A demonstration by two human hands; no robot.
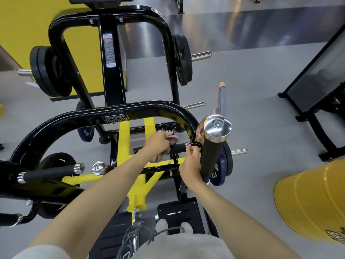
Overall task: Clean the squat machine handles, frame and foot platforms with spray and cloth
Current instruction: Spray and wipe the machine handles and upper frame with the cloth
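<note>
Grey gym floor [261,109] lies under the squat machine. Left hand [156,142] pinches a pink cloth [171,139] around the short inner handle [178,147], wiping it; right hand [191,166] pinches the handle's end. Next, probably, comes the tall handle [212,156] just beside.

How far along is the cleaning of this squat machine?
Nothing visibly shows as finished. In hand: the left hand rubs a pink cloth on a short grip, the right hand steadying nearby. Apparently left: the long handle and foot platforms.
</note>
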